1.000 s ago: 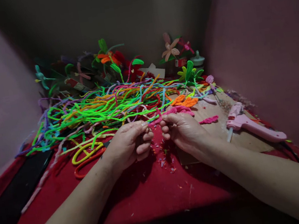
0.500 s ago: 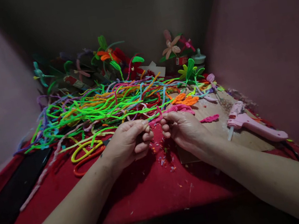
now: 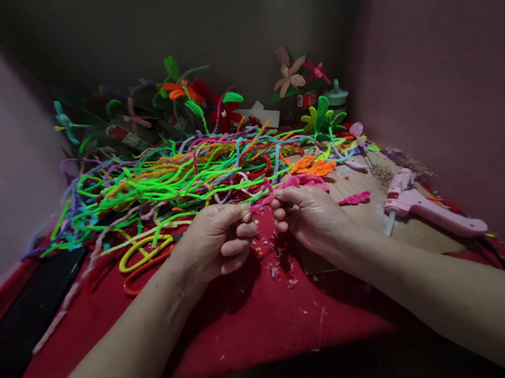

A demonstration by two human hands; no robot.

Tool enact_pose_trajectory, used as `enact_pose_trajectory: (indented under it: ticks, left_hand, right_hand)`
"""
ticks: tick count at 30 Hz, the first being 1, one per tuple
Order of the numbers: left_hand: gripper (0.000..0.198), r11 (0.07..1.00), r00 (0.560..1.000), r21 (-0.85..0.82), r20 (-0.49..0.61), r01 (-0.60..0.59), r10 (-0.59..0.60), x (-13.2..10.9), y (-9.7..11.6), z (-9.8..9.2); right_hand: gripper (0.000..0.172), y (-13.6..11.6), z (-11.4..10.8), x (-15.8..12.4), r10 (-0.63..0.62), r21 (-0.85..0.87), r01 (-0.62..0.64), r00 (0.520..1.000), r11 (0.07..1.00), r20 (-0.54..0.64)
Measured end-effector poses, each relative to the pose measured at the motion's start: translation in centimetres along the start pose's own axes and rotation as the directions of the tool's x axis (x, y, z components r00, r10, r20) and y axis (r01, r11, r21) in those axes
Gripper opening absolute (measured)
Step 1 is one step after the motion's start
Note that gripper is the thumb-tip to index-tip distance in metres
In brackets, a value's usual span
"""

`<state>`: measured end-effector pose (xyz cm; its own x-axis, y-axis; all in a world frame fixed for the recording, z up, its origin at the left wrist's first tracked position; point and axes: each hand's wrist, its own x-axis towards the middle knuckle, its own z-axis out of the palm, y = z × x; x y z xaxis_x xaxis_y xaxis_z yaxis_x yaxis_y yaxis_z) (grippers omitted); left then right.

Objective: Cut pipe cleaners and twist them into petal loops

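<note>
My left hand [image 3: 215, 240] and my right hand [image 3: 308, 215] are close together over a red cloth [image 3: 255, 317], both with fingers curled in a pinch. Between them runs a pink pipe cleaner [image 3: 261, 200], gripped at each end; past my right hand it joins a bent pink piece [image 3: 302, 182]. Just behind the hands lies a big tangled heap of pipe cleaners [image 3: 173, 179] in green, orange, purple and blue.
A pink glue gun [image 3: 428, 211] lies on a cardboard sheet [image 3: 374, 220] at the right, near a small pink piece [image 3: 355, 199] and orange pieces [image 3: 314, 167]. Finished pipe-cleaner flowers [image 3: 198, 98] stand at the back. A black flat object [image 3: 18, 325] lies at left. Yellow and orange loops [image 3: 145, 258] lie left of my hand.
Both hands stay almost in place; the fingers of my left hand have shifted slightly on the pink pipe cleaner. The view has tilted a little.
</note>
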<state>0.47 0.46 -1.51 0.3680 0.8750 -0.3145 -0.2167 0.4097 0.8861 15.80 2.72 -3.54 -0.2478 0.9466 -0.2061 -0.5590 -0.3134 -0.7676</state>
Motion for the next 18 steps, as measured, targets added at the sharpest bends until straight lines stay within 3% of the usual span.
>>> enact_pose_trajectory:
  ticks: [4,10,14,18]
  left_hand:
    - [0.017,0.997,0.997,0.029,-0.033,-0.07,0.071,0.0,-0.1,0.0]
    - [0.037,0.977,0.979,0.146,-0.108,-0.155,0.171,-0.1,-0.5,0.3]
    - [0.027,0.945,0.97,0.267,-0.099,-0.188,0.221,-0.3,-0.5,0.5]
    - [0.023,0.853,0.957,0.48,-0.087,-0.203,0.277,-1.8,0.6,0.2]
  right_hand:
    - [0.013,0.0,-0.1,0.1,-0.007,0.02,0.007,1.0,1.0,-0.002]
    - [0.013,-0.1,-0.2,0.2,-0.012,0.035,0.012,1.0,0.999,0.008]
    - [0.01,0.0,-0.1,0.1,-0.023,0.006,0.023,1.0,1.0,-0.012]
    - [0.011,0.2,0.0,-0.1,0.008,-0.036,-0.008,1.0,0.999,-0.003]
